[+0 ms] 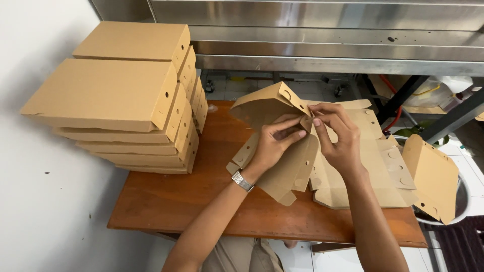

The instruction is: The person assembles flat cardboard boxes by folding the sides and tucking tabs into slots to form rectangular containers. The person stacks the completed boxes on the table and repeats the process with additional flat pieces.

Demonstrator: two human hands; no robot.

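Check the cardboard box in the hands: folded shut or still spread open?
Spread open: the cardboard box lies flat, one corner raised between left hand and right hand.

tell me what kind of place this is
Probably a food business's back room or packing corner. A stack of folded boxes sits on a wooden table, both hands fold a flat cardboard box, and a steel counter runs behind.

Tall stack of closed brown cardboard boxes (126, 100) at the left of a reddish-brown wooden tabletop (201, 201), against a plain white wall (35, 201), brushed steel shelf edge (327, 50) above, white tiled floor (474, 166) at right
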